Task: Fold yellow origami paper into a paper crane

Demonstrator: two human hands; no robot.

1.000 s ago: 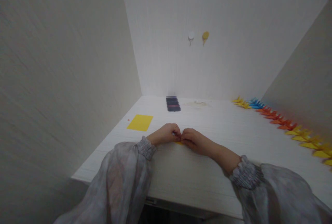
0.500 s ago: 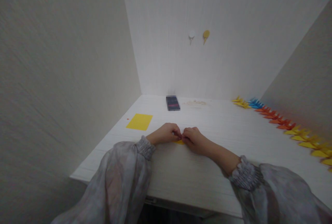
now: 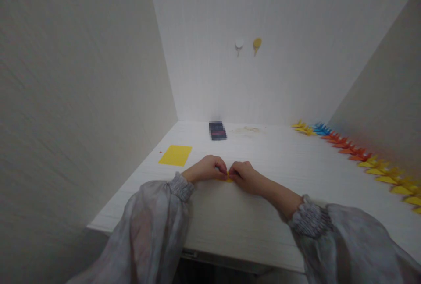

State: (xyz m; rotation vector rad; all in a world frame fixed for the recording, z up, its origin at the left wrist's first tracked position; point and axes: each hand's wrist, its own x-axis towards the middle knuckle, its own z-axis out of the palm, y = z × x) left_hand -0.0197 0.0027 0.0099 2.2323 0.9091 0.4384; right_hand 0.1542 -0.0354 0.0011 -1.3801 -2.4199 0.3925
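Between my hands, just above the white table or on it, is a small piece of folded yellow paper [image 3: 226, 179]; most of it is covered by my fingers. My left hand [image 3: 210, 168] pinches its left side with thumb and fingers together. From the right, my right hand [image 3: 246, 176] pinches the same paper, its fingertips close to those of the left. A flat square of yellow paper [image 3: 175, 155] lies on the table to the left of my left hand.
Folded paper cranes, yellow [image 3: 383, 171], red-orange [image 3: 348, 148] and blue [image 3: 321, 129], line the table's right side. A dark pixelated object [image 3: 218, 131] lies near the back wall. Two hooks, one white [image 3: 239, 45] and one yellow [image 3: 257, 44], hang on that wall. Panels rise at both sides.
My fingertips have drawn slightly apart, and a little more of the yellow paper shows between them. The whole view has shifted slightly.
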